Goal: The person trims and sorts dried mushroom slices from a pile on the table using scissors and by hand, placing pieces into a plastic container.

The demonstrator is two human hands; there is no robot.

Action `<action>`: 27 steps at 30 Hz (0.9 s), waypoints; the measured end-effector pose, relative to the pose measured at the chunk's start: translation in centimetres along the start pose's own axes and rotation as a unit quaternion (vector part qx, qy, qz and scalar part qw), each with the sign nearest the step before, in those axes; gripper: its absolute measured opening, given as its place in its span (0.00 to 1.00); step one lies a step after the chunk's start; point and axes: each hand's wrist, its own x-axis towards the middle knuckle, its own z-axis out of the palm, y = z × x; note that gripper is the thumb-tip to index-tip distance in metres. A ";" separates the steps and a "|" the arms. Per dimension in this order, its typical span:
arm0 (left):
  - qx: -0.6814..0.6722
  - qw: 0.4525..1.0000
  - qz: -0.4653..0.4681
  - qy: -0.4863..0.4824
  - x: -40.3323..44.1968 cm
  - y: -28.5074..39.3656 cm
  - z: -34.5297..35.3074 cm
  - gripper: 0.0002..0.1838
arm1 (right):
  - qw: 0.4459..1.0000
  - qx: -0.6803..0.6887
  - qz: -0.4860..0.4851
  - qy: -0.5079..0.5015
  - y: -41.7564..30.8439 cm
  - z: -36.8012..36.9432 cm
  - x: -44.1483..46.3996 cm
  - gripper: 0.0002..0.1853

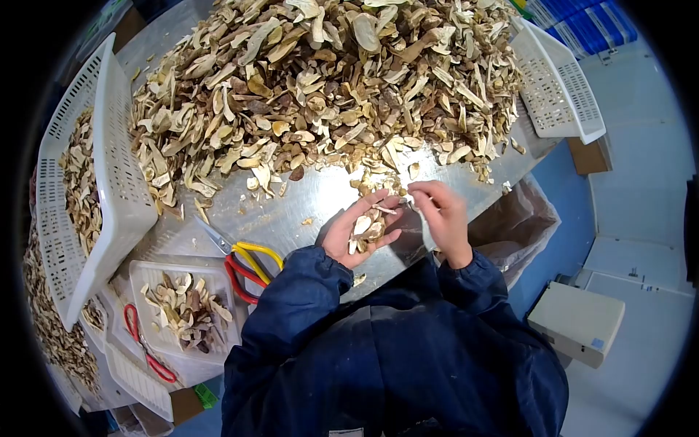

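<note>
My left hand is turned palm up with its fingers curled around a small handful of dried mushroom slices. Just to its right, my right hand has thumb and fingertips pressed together. What is between those fingertips, if anything, is too small to make out. Beyond both hands rises a large heap of dried mushroom slices on the metal table, with small crumbs at its near edge. To the left of my left hand lie scissors with yellow and red handles, their blades pointing up and left.
A white perforated basket with slices stands tilted on the left, another basket at the right. A clear tray of slices and red-handled scissors lie lower left. A lined bin stands below the table's right edge.
</note>
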 end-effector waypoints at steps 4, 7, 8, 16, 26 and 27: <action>0.017 1.000 0.010 -0.018 -0.1 0.0 -0.2 0.22 | 0.997 0.035 0.063 0.030 1.8 -0.2 0.1 0.06; 0.056 0.998 0.031 -0.029 -0.1 -0.2 -0.6 0.23 | 0.997 0.025 0.076 -0.020 0.7 -0.5 -0.3 0.06; 0.061 0.997 0.032 -0.025 -0.1 -0.2 -0.6 0.24 | 0.996 0.024 0.085 -0.017 0.6 -0.4 -0.3 0.06; 0.018 1.000 0.022 -0.007 0.0 -0.3 -1.2 0.15 | 0.975 -0.220 0.018 0.018 3.3 0.9 3.5 0.09; -0.005 1.000 0.022 0.011 0.2 -0.3 -1.1 0.20 | 0.983 -0.179 0.024 -0.020 5.3 1.0 4.5 0.06; 0.008 0.999 0.025 0.024 0.3 -0.2 -0.8 0.21 | 0.991 -0.115 0.060 -0.043 4.4 0.7 4.2 0.07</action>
